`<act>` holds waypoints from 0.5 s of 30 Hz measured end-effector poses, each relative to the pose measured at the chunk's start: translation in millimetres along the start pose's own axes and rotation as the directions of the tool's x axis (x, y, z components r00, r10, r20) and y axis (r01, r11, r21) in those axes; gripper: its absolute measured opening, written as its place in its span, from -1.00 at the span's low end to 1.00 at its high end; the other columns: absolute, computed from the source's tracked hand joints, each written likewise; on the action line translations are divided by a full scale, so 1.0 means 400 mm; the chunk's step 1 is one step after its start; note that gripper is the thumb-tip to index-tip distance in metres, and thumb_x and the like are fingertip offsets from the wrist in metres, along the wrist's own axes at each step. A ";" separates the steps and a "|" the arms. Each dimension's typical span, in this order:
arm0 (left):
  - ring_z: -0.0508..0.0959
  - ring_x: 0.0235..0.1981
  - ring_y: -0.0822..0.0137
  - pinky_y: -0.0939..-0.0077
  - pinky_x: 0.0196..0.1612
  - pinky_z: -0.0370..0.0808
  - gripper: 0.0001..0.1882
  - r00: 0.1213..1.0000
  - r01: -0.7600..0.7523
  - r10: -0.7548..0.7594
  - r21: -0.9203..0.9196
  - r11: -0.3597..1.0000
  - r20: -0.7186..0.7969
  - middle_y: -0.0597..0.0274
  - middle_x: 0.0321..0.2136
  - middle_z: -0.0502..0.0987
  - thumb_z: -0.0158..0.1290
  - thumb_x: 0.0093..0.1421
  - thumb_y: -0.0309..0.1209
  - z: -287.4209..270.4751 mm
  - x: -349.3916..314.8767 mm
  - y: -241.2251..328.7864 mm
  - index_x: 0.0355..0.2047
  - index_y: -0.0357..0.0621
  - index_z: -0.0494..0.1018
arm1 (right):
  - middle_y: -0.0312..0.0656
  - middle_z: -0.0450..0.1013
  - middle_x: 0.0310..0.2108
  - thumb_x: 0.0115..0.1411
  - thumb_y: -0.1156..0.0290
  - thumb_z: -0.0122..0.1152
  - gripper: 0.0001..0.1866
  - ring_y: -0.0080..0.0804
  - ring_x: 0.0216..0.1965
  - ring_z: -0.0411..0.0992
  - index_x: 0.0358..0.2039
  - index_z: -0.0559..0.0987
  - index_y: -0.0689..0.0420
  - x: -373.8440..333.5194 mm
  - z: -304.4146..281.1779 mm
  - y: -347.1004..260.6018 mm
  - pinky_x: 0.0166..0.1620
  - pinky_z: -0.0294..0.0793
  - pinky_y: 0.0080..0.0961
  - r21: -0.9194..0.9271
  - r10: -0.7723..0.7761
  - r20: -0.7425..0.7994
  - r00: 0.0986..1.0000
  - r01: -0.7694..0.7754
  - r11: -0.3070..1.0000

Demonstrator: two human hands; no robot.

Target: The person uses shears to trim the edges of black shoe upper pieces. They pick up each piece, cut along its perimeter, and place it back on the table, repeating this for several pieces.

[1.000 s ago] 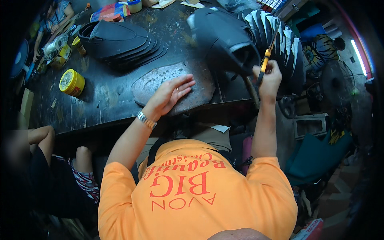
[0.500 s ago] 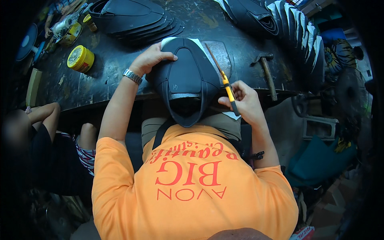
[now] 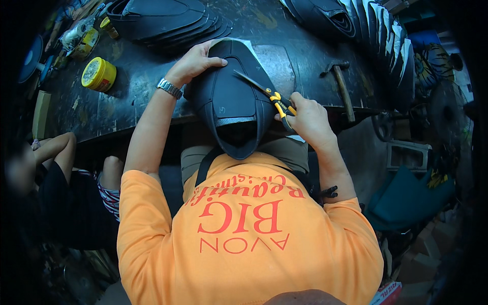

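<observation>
A black shoe upper (image 3: 236, 96) with pale lining showing along its far edge lies over the front edge of the table, its opening toward me. My left hand (image 3: 197, 63) grips its far left side, thumb on top and the other fingers hidden. My right hand (image 3: 307, 117) holds scissors (image 3: 278, 101) with yellow and black handles. Their blades point up and left over the upper's right half; I cannot tell whether they touch it. A smooth grey slab (image 3: 277, 63) lies flat just beyond the upper's right side.
A hammer (image 3: 341, 89) rests right of the slab. Stacked black uppers stand at the back left (image 3: 168, 25) and right (image 3: 376, 56). A yellow tub (image 3: 99, 74) is on the left of the dark table (image 3: 137, 91). Another person (image 3: 61, 188) sits at the left.
The scissors have turned from the upper's right edge to lie across its top, blades now pointing further left. My right hand has rotated with them; my left hand keeps its grip.
</observation>
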State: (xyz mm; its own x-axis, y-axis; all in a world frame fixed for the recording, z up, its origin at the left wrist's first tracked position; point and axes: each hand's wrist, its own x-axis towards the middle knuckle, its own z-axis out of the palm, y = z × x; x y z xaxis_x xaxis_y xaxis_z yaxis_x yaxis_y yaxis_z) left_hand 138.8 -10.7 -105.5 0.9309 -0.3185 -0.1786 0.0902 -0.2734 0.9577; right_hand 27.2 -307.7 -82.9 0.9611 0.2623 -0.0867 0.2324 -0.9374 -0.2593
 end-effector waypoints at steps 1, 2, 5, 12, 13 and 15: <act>0.54 -0.17 0.45 0.53 -0.03 0.50 -0.46 0.998 -0.058 0.058 -0.061 0.996 -0.002 0.18 -0.14 0.55 0.24 0.08 -0.48 0.005 -0.007 -0.001 0.10 -0.23 0.38 | -0.12 0.46 -0.56 -0.02 0.08 0.45 -0.53 -0.33 -0.48 0.51 -0.35 0.47 0.18 -0.002 0.003 0.011 -0.46 0.38 -0.39 0.101 0.033 0.049 0.998 -0.038 0.994; 0.54 -0.17 0.46 0.52 -0.04 0.50 -0.46 0.994 -0.109 0.107 -0.113 0.988 -0.023 0.21 -0.14 0.56 0.23 0.08 -0.50 0.009 -0.018 -0.003 0.10 -0.21 0.38 | -0.15 0.45 -0.58 -0.02 0.12 0.46 -0.55 -0.41 -0.50 0.50 -0.35 0.47 0.18 -0.003 0.004 0.025 -0.48 0.37 -0.43 0.201 0.065 0.109 0.992 -0.086 0.976; 0.54 -0.14 0.48 0.52 -0.01 0.49 -0.43 0.982 -0.187 0.171 -0.251 0.950 -0.083 0.24 -0.11 0.56 0.22 0.08 -0.52 0.000 -0.054 -0.002 0.14 -0.15 0.37 | -0.29 0.41 -0.60 -0.03 0.24 0.49 -0.58 -0.62 -0.52 0.45 -0.32 0.47 0.21 -0.014 0.019 0.057 -0.48 0.41 -0.61 0.638 0.099 0.207 0.973 -0.211 0.740; 0.51 -0.04 0.41 0.47 0.05 0.46 -0.39 0.975 -0.220 0.196 -0.356 0.908 -0.103 0.27 -0.06 0.55 0.24 0.08 -0.49 -0.037 -0.116 0.008 0.17 -0.07 0.36 | -0.15 0.46 -0.43 -0.01 -0.13 0.37 -0.32 -0.51 -0.45 0.48 -0.16 0.39 0.19 -0.056 0.108 0.035 -0.28 0.48 -0.63 0.919 -0.285 0.393 0.874 -0.380 0.104; 0.50 -0.02 0.38 0.44 0.07 0.45 -0.39 0.980 -0.193 0.165 -0.354 0.915 -0.107 0.26 -0.05 0.54 0.24 0.08 -0.47 -0.037 -0.121 0.008 0.17 -0.06 0.37 | -0.20 0.44 -0.41 0.10 0.06 0.33 -0.44 -0.53 -0.42 0.46 -0.09 0.41 0.25 -0.059 0.119 0.024 -0.34 0.44 -0.65 0.920 -0.328 0.383 0.863 -0.388 0.052; 0.53 -0.07 0.42 0.51 0.02 0.49 -0.38 0.976 -0.218 0.203 -0.351 0.911 -0.082 0.25 -0.06 0.55 0.23 0.08 -0.50 -0.034 -0.129 0.008 0.18 -0.07 0.35 | -0.20 0.39 -0.35 0.07 -0.01 0.35 -0.36 -0.52 -0.37 0.45 -0.06 0.40 0.26 -0.064 0.128 0.013 -0.30 0.48 -0.61 0.947 -0.412 0.296 0.861 -0.321 0.010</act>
State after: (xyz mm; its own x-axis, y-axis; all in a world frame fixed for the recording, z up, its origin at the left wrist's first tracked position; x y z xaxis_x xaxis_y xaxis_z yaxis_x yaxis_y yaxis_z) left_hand 95.9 17.2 -90.2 0.9557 -0.2919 0.0382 0.0030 0.1392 0.9903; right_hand -3.9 -307.6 -131.1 0.6878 0.6804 -0.2529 -0.4476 0.1233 -0.8857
